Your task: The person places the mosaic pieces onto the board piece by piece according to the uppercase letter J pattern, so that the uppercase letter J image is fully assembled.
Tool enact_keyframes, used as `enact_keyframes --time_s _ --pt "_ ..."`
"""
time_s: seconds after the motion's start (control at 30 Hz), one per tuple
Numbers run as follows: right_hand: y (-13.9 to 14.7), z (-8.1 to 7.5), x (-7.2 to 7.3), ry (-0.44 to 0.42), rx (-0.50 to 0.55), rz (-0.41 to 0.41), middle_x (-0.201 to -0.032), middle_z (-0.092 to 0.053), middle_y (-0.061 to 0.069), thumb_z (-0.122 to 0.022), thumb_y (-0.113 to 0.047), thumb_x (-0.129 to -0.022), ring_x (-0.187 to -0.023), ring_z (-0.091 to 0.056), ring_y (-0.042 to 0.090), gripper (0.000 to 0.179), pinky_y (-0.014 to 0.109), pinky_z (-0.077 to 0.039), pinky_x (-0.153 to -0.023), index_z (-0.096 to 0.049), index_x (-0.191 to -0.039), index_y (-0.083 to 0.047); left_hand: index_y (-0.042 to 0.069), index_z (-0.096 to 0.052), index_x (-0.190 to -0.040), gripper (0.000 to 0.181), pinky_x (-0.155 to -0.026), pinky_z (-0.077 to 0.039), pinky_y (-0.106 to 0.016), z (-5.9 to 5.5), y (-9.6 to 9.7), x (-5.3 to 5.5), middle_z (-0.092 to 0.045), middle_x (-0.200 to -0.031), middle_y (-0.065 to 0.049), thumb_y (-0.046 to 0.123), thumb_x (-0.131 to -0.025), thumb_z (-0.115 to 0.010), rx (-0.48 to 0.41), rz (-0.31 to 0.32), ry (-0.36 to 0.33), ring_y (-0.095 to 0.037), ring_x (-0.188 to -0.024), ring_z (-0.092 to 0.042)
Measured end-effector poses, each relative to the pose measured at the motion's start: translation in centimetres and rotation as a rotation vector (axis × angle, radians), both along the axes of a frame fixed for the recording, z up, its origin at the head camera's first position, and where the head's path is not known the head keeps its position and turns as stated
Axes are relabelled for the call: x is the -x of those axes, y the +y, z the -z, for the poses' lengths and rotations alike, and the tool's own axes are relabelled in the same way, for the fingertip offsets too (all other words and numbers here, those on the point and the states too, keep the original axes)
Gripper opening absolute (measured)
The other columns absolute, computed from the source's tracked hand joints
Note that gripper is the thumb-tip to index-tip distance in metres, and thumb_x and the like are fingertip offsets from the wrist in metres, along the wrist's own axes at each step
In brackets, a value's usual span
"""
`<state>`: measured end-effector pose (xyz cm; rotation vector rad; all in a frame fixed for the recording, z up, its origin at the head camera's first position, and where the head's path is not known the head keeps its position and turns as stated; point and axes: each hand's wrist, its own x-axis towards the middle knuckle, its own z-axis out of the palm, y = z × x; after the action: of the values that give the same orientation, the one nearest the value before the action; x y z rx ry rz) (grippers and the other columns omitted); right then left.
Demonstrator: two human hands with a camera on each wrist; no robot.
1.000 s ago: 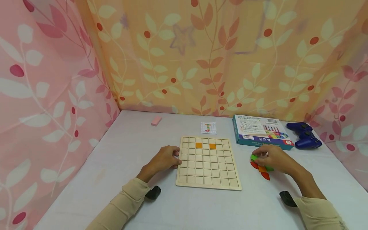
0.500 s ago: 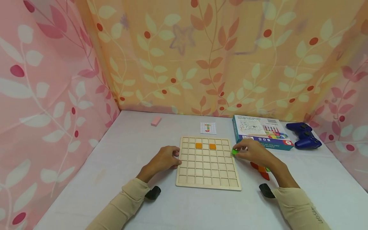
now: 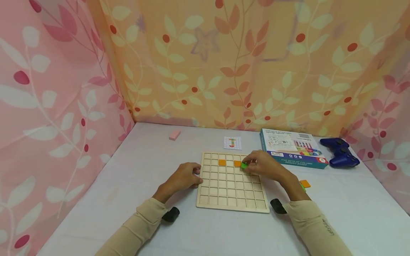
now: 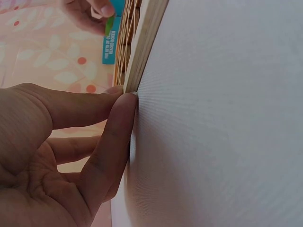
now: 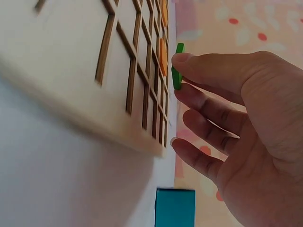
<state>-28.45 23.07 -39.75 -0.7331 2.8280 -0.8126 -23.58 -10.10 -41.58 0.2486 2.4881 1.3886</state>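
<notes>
A wooden grid board (image 3: 226, 202) lies flat on the white table, with an orange square tile (image 3: 222, 162) and a second orange tile (image 3: 237, 163) in its second row. At the board's left edge, the thumb and index finger of my left hand (image 3: 182, 176) grip the rim, seen close up in the left wrist view. Over the upper right of the grid, my right hand (image 3: 266, 165) pinches a green tile (image 5: 177, 66) between thumb and finger, just right of the second orange tile.
Beside the right forearm lie an orange tile (image 3: 305, 184) and part of a green piece. Behind the board sits a small pattern card (image 3: 232, 143); a pink block (image 3: 174, 135) is back left. A boxed set (image 3: 298, 161) and a blue game controller (image 3: 340, 153) stand back right.
The right hand has picked up the green tile from the loose pieces on the right and carried it left over the board. The left hand has stayed at the board's edge.
</notes>
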Motion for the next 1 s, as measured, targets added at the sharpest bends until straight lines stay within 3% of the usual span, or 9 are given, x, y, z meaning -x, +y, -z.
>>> enact_keyframes --time_s 0.3,0.5,0.7,1.0 --pt "-2.1 0.1 1.1 0.061 -0.004 -0.052 -0.105 -0.075 0.003 -0.075 -0.014 -0.095 -0.101 -0.061 0.024 0.026 0.041 -0.053 -0.089 -0.080 -0.119 -0.005 -0.010 -0.057 -0.143 0.057 -0.070 -0.062 -0.027 -0.2 0.0 0.0 -0.063 -0.111 -0.013 -0.004 -0.090 -0.078 0.005 0.003 0.008 -0.014 -0.075 -0.064" --pt "-3.2 0.2 1.7 0.059 0.000 -0.045 -0.107 -0.075 0.006 -0.077 -0.016 -0.096 -0.102 -0.060 0.026 0.028 0.042 -0.051 -0.091 -0.079 -0.121 -0.003 -0.010 -0.058 -0.142 0.057 -0.069 -0.062 -0.027 -0.2 0.0 0.1 -0.063 -0.111 -0.012 -0.005 -0.090 -0.079 0.004 0.000 0.005 -0.014 -0.075 -0.065" --pt "-4.3 0.3 2.1 0.074 -0.003 -0.061 -0.112 -0.077 0.009 -0.079 -0.013 -0.094 -0.108 -0.062 0.029 0.026 0.052 -0.051 -0.101 -0.080 -0.117 -0.002 -0.010 -0.058 -0.142 0.057 -0.069 -0.062 -0.027 -0.1 -0.1 0.1 -0.063 -0.110 -0.012 -0.005 -0.090 -0.079 0.002 0.000 0.006 -0.014 -0.075 -0.064" --pt "-5.0 0.8 2.5 0.085 -0.003 -0.100 -0.108 -0.078 0.010 -0.081 -0.009 -0.092 -0.104 -0.066 0.028 0.022 0.051 -0.054 -0.099 -0.081 -0.113 0.000 -0.009 -0.058 -0.141 0.056 -0.068 -0.061 -0.027 0.1 -0.1 0.1 -0.062 -0.109 -0.012 -0.004 -0.090 -0.079 0.007 0.008 0.010 -0.014 -0.075 -0.064"
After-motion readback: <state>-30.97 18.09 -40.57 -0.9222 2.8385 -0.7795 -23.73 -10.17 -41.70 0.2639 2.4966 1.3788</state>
